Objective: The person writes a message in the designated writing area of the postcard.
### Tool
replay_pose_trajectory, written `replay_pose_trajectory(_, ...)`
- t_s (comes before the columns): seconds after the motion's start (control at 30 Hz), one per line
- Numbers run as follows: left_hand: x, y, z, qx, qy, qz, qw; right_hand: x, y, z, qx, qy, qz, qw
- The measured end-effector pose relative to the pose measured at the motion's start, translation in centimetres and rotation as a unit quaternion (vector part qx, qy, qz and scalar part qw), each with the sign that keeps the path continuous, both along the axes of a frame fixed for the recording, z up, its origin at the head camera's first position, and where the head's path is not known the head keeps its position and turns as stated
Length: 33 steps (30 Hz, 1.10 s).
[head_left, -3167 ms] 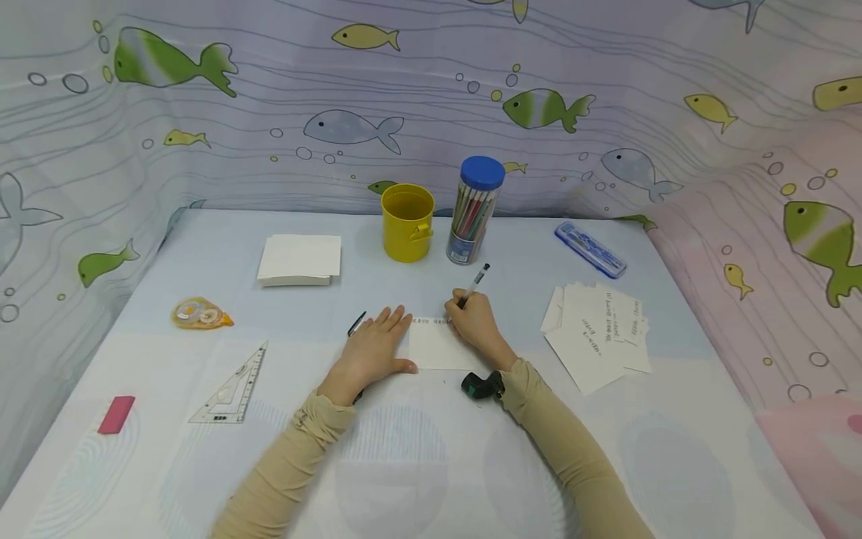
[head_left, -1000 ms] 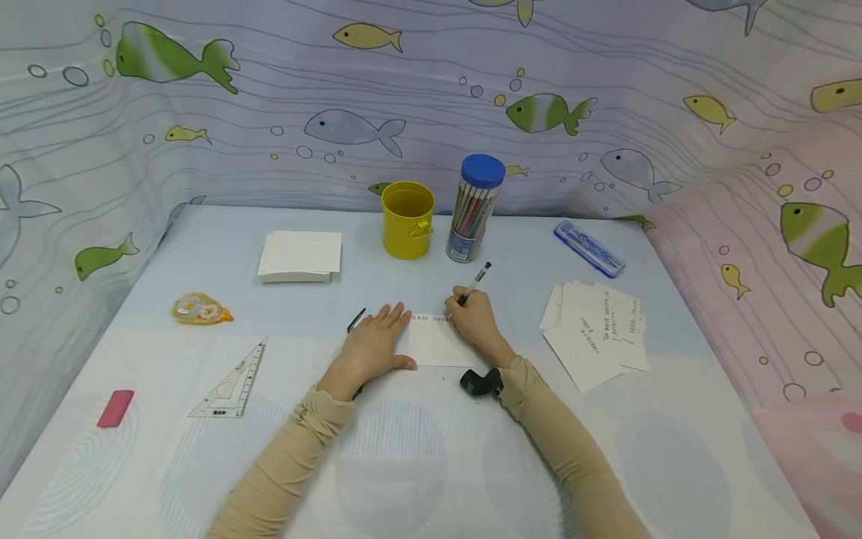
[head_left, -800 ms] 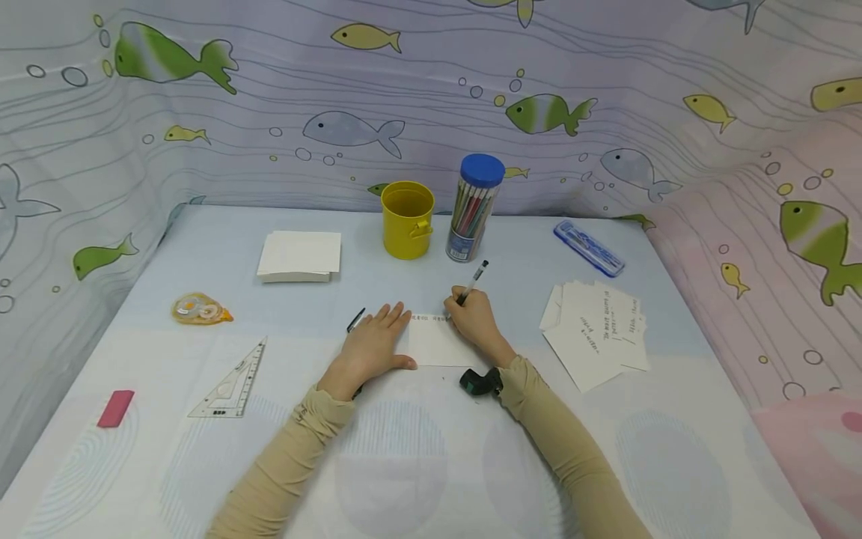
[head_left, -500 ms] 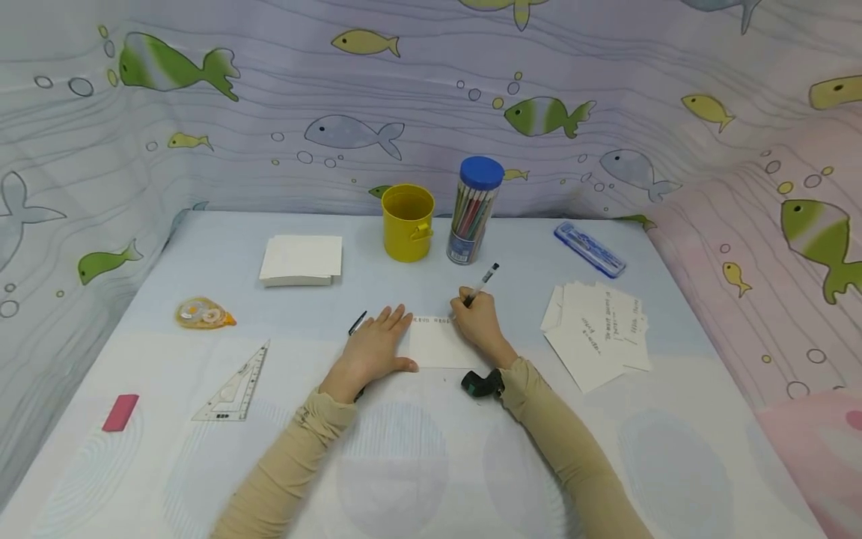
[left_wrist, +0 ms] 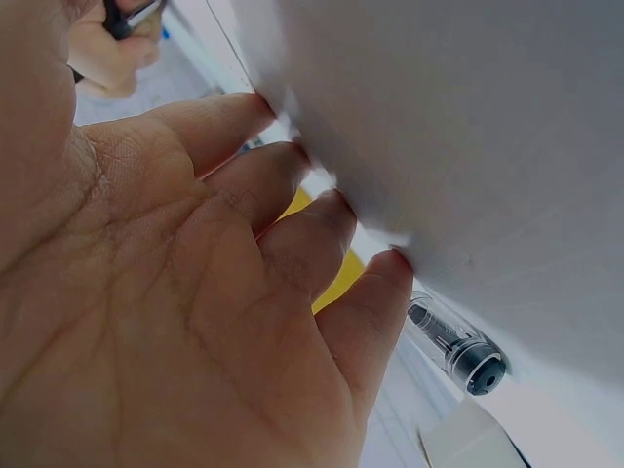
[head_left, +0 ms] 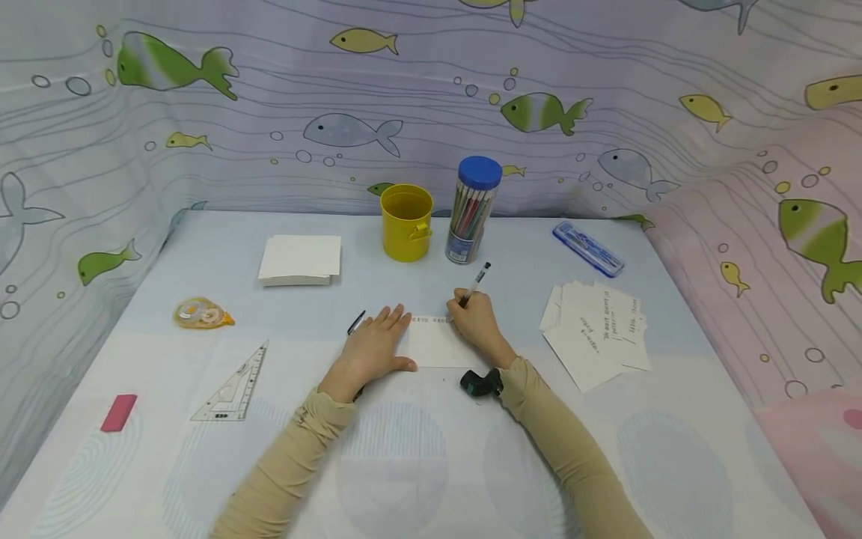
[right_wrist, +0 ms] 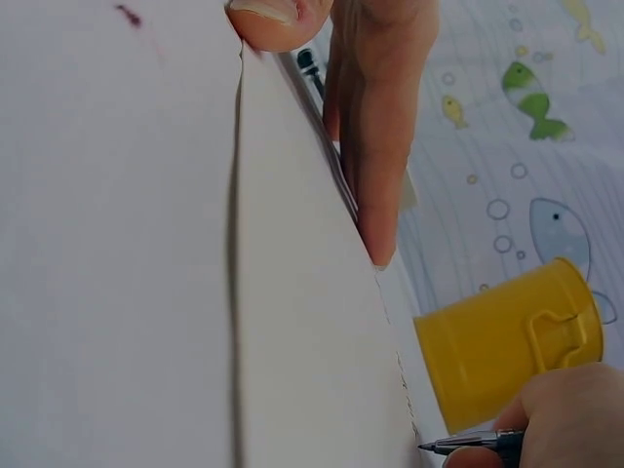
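A white card [head_left: 441, 348] lies flat in front of the person, with a short row of small handwriting along its far edge. My left hand [head_left: 373, 348] rests on the card's left side, fingers extended and thumb out. In my right hand [head_left: 474, 323] I grip a pen [head_left: 480, 279] with a clear barrel; its tip [right_wrist: 426, 447] meets the far edge of the card in the right wrist view. A pen cap [left_wrist: 458, 346] lies just beyond the left fingertips. The right hand hides part of the card's right end.
Behind stand a yellow bucket [head_left: 406, 224] and a blue-lidded tub of pencils [head_left: 470, 217]. A blank card stack [head_left: 301, 258], correction tape [head_left: 202, 313], set square [head_left: 232, 385] and pink eraser [head_left: 119, 413] are at left. Written cards [head_left: 595, 337] and a blue case [head_left: 589, 248] lie right.
The right hand and pen make small shifts along the card's top line; the pen's tilt varies slightly. The left hand stays in place on the card.
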<state>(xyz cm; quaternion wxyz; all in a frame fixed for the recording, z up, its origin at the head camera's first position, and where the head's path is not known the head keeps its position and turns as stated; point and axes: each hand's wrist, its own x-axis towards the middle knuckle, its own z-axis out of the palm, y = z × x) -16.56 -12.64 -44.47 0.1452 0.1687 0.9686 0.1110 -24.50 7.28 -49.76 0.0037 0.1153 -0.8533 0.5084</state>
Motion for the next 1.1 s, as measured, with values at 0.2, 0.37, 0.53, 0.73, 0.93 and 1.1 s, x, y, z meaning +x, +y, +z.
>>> replay_pose_trajectory(0.2, 0.02, -0.09, 0.02, -0.005, -0.001, 0.002, 1.0, -0.05, -0.22, 0.07, 0.012, 0.001, 0.002, 1.0)
replay_pose_trajectory(0.37, 0.02, -0.12, -0.06, -0.003, 0.003, 0.001, 1.0, -0.07, -0.28, 0.15, 0.021, 0.004, -0.001, 1.0)
replay_pose_trajectory(0.53, 0.03, -0.08, -0.12, 0.001, 0.003, -0.001, 1.0, -0.07, -0.12, 0.18, 0.029, 0.003, 0.001, 1.0)
replay_pose_trajectory(0.73, -0.07, -0.06, -0.07, -0.001, 0.007, -0.003, 1.0, -0.08, -0.02, 0.31, 0.019, -0.003, 0.005, 1.0)
replay_pose_trajectory(0.93, -0.07, -0.06, -0.14, -0.001, 0.004, 0.0, 1.0, -0.11, 0.15, 0.23, -0.033, -0.016, 0.008, 0.999)
replay_pose_trajectory(1.1, -0.07, -0.07, -0.22, 0.0, 0.005, -0.002, 1.0, -0.17, 0.19, 0.1, -0.047, -0.019, 0.004, 0.999)
